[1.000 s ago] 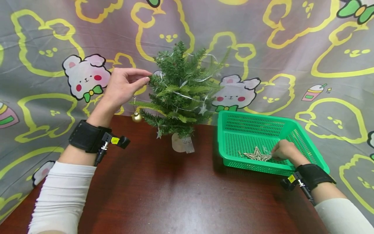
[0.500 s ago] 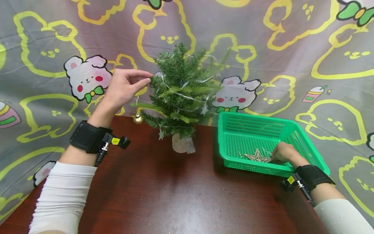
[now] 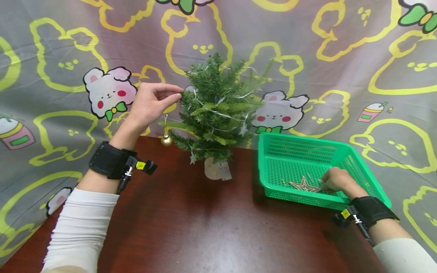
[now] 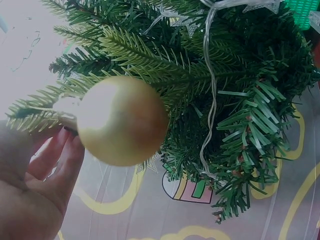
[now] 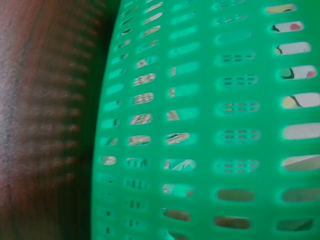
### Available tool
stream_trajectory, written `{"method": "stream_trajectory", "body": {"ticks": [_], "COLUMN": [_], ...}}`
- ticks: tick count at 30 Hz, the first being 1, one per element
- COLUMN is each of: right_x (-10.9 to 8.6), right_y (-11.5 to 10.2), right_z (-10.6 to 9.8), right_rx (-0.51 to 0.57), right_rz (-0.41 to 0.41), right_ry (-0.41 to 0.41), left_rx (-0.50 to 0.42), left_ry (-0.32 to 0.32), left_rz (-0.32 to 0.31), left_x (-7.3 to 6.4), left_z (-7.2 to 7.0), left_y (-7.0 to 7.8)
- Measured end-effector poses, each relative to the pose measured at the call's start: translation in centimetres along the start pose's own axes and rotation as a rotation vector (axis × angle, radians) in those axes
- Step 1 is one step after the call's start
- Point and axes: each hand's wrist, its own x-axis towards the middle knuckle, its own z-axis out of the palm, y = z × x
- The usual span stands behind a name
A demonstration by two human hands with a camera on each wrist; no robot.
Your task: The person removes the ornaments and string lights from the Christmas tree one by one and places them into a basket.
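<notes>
A small artificial Christmas tree [image 3: 218,110] stands at the back middle of the table. My left hand [image 3: 150,102] pinches the tip of a branch on its left side, thumb and fingers together. Below that hand a gold bauble [image 3: 166,139] hangs from a lower branch; the bauble [image 4: 122,121] looms large in the left wrist view, in front of the fingers [image 4: 67,160]. My right hand [image 3: 338,181] reaches down into a green basket [image 3: 273,193], fingers curled at the right point of a glittery star [image 3: 304,184]. Its fingertips are hidden, so I cannot tell whether they grip it.
Silvery wire garland with small stars [image 3: 243,130] winds round the tree. A pale round base with a clear tag [image 3: 225,173] shows under it. A patterned cloth [image 3: 136,34] hangs close behind tree and basket. Brown table [image 3: 205,227] lies in front.
The whole head view has shifted slightly right and down. Both hands keep their places, the left at the branch tip and the right in the basket; the star sits a little lower beside the right hand.
</notes>
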Motion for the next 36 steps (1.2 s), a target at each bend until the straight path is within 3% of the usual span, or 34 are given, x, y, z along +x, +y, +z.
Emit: {"method": "stream_trajectory", "body": {"ticks": [6, 13, 30, 36], "right_x": [-0.4, -1.1, -4.2, -5.1], "right_y": [-0.6, -2.8, -11.3, -14.7], "right_z": [-1.0, -1.7, -1.8, -1.8], "right_rx": [0.055, 0.137, 0.328, 0.397], "right_rz": [0.018, -0.063, -0.254, -0.357], "right_ry": [0.057, 0.160, 0.400, 0.479], "left_rx": [-0.004, -0.014, 0.031, 0.040], "left_ry": [0.001, 0.009, 0.014, 0.017], "left_rz": [0.014, 0.024, 0.021, 0.043], "left_x": [-0.1, -0.1, -0.4, -0.6], "left_z": [0.0, 0.0, 0.0, 0.1], "left_y": [0.2, 0.2, 0.7, 0.8]}}
